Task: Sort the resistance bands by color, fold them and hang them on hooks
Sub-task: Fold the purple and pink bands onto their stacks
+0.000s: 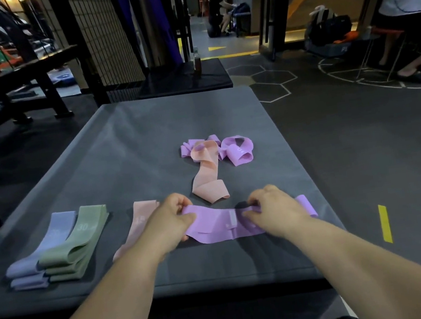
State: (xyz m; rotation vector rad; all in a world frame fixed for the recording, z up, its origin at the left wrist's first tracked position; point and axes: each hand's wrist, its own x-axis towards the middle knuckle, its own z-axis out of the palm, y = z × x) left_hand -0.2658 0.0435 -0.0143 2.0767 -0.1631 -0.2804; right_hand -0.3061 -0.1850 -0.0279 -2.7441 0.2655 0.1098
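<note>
A pink-purple band [220, 223] lies stretched sideways on the grey mat [127, 155], near its front edge. My left hand [169, 222] pinches its left end and my right hand [271, 210] pinches it right of the middle. Folded lavender bands [40, 255] and folded green bands [79, 241] are stacked at the front left. A folded peach band [139, 219] lies partly under my left wrist. Behind my hands a loose peach band [208, 178] runs back into a tangle of pink-purple bands [232, 149]. No hooks are in view.
A black bench frame [29, 85] stands at the left and a wire-mesh panel [104, 38] behind it. A bottle [197, 64] stands on a dark box beyond the mat. One person sits at the far right [405, 7], and another crouches in the corridor [218, 10].
</note>
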